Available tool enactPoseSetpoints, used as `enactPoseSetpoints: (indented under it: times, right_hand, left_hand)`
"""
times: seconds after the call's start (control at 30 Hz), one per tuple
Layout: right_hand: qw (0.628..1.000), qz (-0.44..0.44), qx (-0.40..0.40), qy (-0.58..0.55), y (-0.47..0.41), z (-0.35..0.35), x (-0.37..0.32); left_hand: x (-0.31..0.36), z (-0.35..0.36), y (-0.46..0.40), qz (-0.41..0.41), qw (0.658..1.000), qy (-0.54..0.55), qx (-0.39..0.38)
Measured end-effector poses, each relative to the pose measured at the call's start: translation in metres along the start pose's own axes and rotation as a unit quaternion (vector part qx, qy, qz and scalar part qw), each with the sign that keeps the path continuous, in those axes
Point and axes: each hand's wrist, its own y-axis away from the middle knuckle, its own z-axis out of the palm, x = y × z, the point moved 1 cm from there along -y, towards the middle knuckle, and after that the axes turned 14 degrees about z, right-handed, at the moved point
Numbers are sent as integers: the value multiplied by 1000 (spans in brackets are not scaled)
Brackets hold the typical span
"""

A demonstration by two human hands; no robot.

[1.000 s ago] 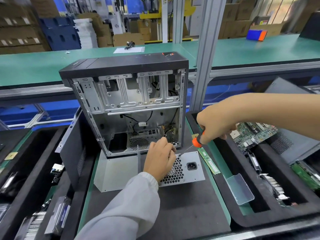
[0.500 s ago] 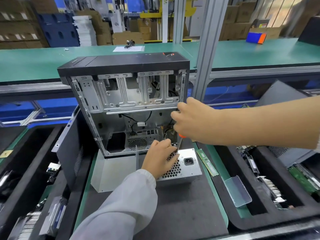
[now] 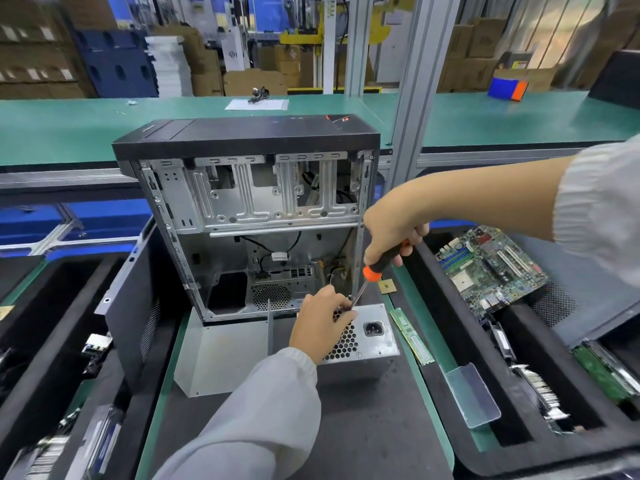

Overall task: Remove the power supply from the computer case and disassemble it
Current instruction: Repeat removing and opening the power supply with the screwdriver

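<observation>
Power supply [image 3: 360, 337]: lies flat on the dark worktop [image 3: 346, 427], just in front of the open computer case [image 3: 249, 216] and clear of it, so removal from the case appears complete and disassembly is the step in hand. Its perforated fan grille and mains socket face up toward the camera; its long axis runs parallel to the front edge of the case, socket end on the right.

Change noted: a second ago the screwdriver [image 3: 375, 270] was held off to the right of the case; half a second ago the right hand [image 3: 391, 230] had crossed in front of the case opening. Now the tool stands steeply, orange collar up, its tip down at the rear edge of the supply beside the left fingers. Judgement: the tip is being seated on a cover screw; the screw itself cannot be seen.

Right hand: fingers wrapped fully round the screwdriver handle. Left hand [image 3: 320, 327]: palm down on the grille with fingers bent, steadying the supply and apparently guiding the shaft; whether it pinches anything cannot be told.

Right of the case lie a memory module [image 3: 412, 337] and a motherboard [image 3: 491, 268].
</observation>
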Motion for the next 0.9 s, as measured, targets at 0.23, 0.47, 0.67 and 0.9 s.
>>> enactPoseSetpoints:
  times: [0.23,0.47,0.67,0.9]
  right_hand:
    - [872,-167,329,322,2,10,-14]
    - [645,-343,502,462,4,15,-10]
    - [999,-15,11,-47,-2,-14,-4]
    - [978,-79,86,171,0,-8,-6]
  left_hand:
    - [-8,0,-6,-3,999,40,-4]
    - [-10,1,-8,-2,999,39,-1]
    - [-6,4,-5,15,1000,16,2]
    - [-7,3,-4,4,1000,30,-4]
